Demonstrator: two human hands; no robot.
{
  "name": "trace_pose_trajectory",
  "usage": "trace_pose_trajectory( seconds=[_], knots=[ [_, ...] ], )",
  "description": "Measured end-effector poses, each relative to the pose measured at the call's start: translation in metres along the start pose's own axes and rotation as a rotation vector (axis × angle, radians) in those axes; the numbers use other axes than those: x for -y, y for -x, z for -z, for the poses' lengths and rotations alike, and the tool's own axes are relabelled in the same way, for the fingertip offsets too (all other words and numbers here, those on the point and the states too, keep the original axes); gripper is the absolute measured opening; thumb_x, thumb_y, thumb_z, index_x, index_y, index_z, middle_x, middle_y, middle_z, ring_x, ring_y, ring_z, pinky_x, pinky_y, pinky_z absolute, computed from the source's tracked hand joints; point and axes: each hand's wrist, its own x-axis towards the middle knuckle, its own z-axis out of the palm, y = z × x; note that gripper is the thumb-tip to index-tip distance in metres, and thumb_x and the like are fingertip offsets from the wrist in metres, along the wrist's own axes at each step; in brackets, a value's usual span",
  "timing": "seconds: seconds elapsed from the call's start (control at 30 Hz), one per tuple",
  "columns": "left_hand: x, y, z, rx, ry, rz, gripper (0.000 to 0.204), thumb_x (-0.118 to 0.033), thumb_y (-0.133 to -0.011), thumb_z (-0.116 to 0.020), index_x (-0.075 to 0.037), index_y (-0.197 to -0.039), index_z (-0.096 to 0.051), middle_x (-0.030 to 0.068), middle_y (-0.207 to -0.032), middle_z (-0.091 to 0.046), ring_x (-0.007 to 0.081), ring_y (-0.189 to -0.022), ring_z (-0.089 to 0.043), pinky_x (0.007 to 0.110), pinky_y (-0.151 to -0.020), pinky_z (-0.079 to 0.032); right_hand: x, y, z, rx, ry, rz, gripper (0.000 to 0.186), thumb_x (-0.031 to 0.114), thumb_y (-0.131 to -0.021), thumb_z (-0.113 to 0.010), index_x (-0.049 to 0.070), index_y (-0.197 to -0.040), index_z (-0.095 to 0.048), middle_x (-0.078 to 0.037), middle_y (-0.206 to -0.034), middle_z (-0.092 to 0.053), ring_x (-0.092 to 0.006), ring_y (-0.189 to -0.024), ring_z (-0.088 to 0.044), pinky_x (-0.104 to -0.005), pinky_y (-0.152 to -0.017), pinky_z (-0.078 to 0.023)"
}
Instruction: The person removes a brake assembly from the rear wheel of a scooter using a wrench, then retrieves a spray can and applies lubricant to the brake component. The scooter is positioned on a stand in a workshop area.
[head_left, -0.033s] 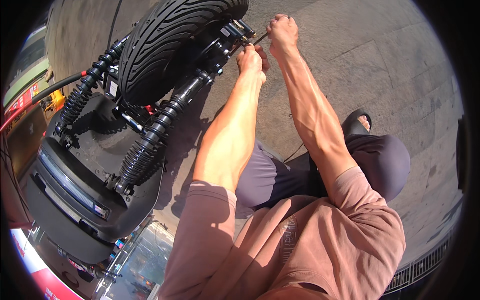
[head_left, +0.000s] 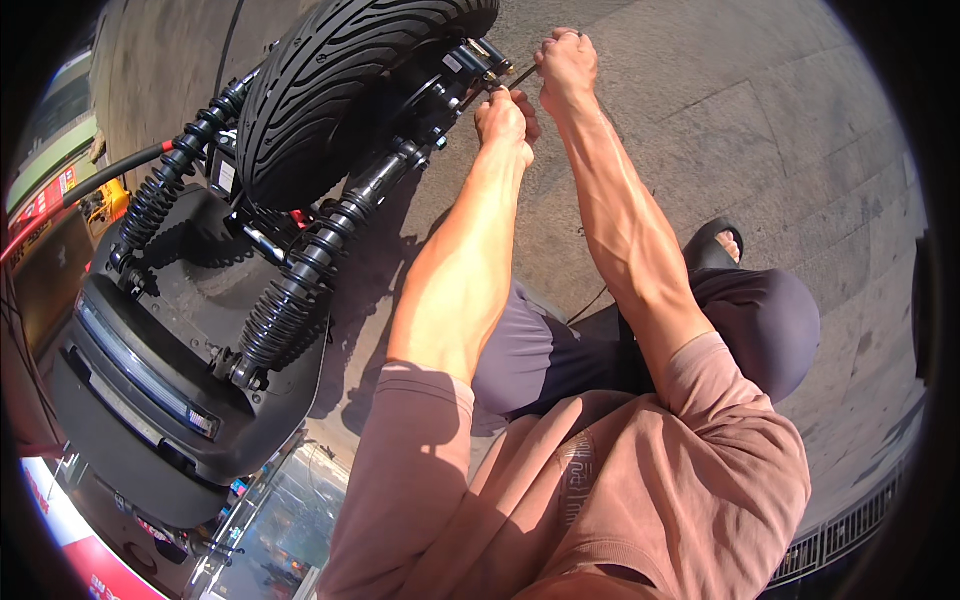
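A scooter-like vehicle stands at the left, its black treaded tyre (head_left: 330,85) raised toward the top. Beside the wheel hub sits a black brake caliper (head_left: 468,62) with bolts and small fittings. My right hand (head_left: 567,68) is closed around one end of a thin dark rod (head_left: 523,76), which slants down-left toward the caliper. Just below the caliper, my left hand (head_left: 504,122) has its fingers curled together at the fittings; what they pinch is hidden. From the hub, a black coil-spring shock absorber (head_left: 318,262) runs down to the rear body.
A second shock absorber (head_left: 165,192) flanks the tyre's far side. The dark rear body carries a long light strip (head_left: 145,365). A glass display case (head_left: 280,520) stands at lower left. My sandalled foot (head_left: 716,243) rests on the grey paving (head_left: 770,150); a floor grate (head_left: 840,540) lies at lower right.
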Motion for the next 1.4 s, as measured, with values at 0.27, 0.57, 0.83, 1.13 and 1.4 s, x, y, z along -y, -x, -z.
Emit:
trace_pose_trajectory(
  seconds=[0.27, 0.57, 0.83, 1.13, 1.4],
  knots=[
    [0.000, -0.001, 0.000, 0.009, 0.004, 0.016, 0.030, -0.029, -0.099, -0.040, -0.005, -0.084, -0.051, -0.0009, -0.062, -0.047, 0.0087, -0.047, -0.041, 0.022, -0.042, -0.033, 0.005, 0.000, -0.009, -0.073, -0.212, -0.085, 0.014, 0.015, -0.090, -0.040, 0.003, -0.092, -0.047, -0.004, -0.064, -0.043, -0.0142, -0.053, -0.041, -0.0317, -0.049, -0.039],
    [0.014, 0.006, -0.006, 0.102, 0.183, -0.046, 0.050, -0.045, -0.092, -0.030, 0.000, -0.108, -0.047, 0.0157, -0.097, -0.061, 0.0223, -0.075, -0.055, 0.036, -0.067, -0.043, 0.044, 0.000, -0.014, -0.134, -0.457, -0.471, 0.032, 0.033, -0.094, -0.030, 0.011, -0.071, -0.036, 0.001, -0.053, -0.029, -0.0134, -0.049, -0.027, -0.0314, -0.047, -0.032],
    [0.012, 0.025, 0.006, 0.133, 0.242, -0.205, 0.090, -0.073, -0.078, -0.037, -0.004, -0.136, -0.031, 0.0157, -0.140, -0.033, 0.0305, -0.117, -0.038, 0.045, -0.092, -0.032, 0.042, -0.002, -0.020, -0.187, -0.242, -0.420, 0.029, 0.030, -0.095, -0.030, 0.004, -0.085, -0.039, -0.009, -0.070, -0.040, -0.0155, -0.052, -0.033, -0.0325, -0.044, -0.034],
    [-0.029, 0.020, 0.002, 0.155, 0.182, -0.103, 0.111, -0.080, -0.059, -0.064, -0.012, -0.139, -0.031, 0.0110, -0.138, -0.037, 0.0358, -0.132, -0.028, 0.058, -0.105, -0.018, 0.049, 0.010, -0.030, -0.308, 0.060, -0.357, 0.040, 0.032, -0.092, -0.038, -0.005, -0.086, -0.049, -0.019, -0.071, -0.054, -0.0266, -0.054, -0.052, -0.0404, -0.048, -0.042],
    [-0.032, 0.008, -0.003, 0.182, 0.270, -0.155, 0.084, -0.059, -0.064, -0.078, -0.020, -0.130, -0.046, -0.0019, -0.129, -0.045, 0.0184, -0.115, -0.040, 0.046, -0.093, -0.033, -0.009, -0.047, -0.017, -0.050, 0.818, 0.058, 0.031, 0.021, -0.085, -0.058, -0.007, -0.098, -0.056, -0.020, -0.086, -0.062, -0.0267, -0.071, -0.062, -0.0420, -0.061, -0.049]
  ],
)
